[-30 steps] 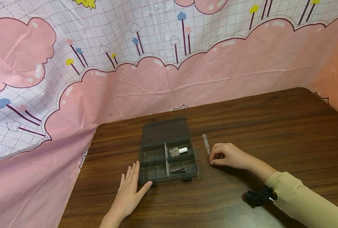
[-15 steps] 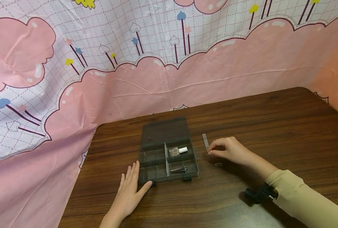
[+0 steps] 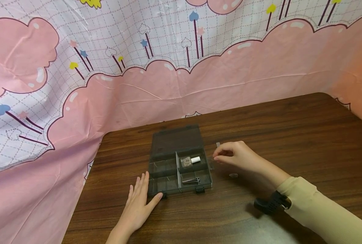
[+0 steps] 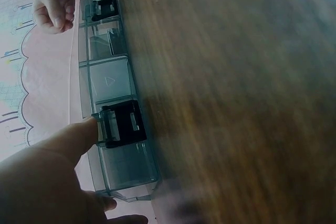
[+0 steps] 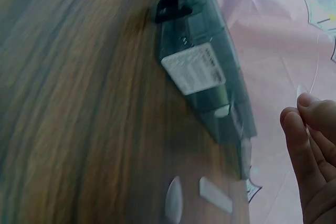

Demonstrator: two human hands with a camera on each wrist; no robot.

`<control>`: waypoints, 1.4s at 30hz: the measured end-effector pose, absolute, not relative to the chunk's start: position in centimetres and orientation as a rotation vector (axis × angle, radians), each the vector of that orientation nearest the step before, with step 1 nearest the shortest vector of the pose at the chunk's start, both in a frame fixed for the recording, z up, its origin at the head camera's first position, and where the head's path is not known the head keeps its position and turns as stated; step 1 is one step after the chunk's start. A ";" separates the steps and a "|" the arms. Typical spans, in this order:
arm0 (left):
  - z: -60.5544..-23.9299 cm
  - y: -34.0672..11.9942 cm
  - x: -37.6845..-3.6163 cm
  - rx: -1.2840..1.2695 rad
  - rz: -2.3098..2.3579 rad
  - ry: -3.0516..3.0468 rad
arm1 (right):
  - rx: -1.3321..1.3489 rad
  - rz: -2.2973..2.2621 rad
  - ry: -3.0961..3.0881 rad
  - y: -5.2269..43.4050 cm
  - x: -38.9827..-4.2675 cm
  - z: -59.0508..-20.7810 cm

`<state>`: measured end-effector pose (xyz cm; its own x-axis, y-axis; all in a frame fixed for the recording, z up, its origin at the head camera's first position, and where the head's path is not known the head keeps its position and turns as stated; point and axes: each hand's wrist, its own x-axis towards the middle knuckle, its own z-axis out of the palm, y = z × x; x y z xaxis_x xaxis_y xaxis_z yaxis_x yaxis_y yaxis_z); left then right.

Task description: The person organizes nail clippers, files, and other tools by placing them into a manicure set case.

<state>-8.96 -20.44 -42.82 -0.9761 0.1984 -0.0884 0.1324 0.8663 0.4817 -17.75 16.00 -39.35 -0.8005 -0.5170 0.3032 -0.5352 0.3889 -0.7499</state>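
Observation:
A smoky clear compartment box point(image 3: 168, 169) lies open on the wooden table point(image 3: 290, 135), its lid flat behind it. A nail polish bottle point(image 3: 190, 161) and a metal tool point(image 3: 191, 181) sit in its right compartments. My left hand point(image 3: 139, 200) rests flat on the table, thumb touching the box's front left latch point(image 4: 121, 123). My right hand point(image 3: 216, 158) hovers just right of the box and pinches a small clear nail tip point(image 5: 300, 92) between thumb and fingertips. Another clear nail tip point(image 3: 233, 175) lies on the table under that hand.
A thin clear strip point(image 3: 218, 145) lies behind my right hand, mostly hidden by it. A pink patterned cloth point(image 3: 168, 78) hangs along the table's back and left sides. A black wrist strap point(image 3: 269, 205) is on my right arm.
My right hand rose off the table and moved left toward the box with a nail tip pinched; a second tip now shows on the table where it was. The left hand stayed put.

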 end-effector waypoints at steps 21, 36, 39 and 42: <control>-42.8 -20.3 -9.0 0.274 0.751 2.908 | 1.187 1.503 -2.508 9.2 -18.5 -37.1; -42.9 -20.5 -9.1 0.262 0.725 2.921 | 1.297 1.606 -2.463 3.9 -18.3 -37.1; -43.0 -20.6 -9.1 0.264 0.725 2.919 | 1.318 1.618 -2.465 2.8 -18.1 -37.4; -43.0 -20.6 -9.1 0.265 0.723 2.920 | 1.334 1.629 -2.479 1.8 -17.9 -37.8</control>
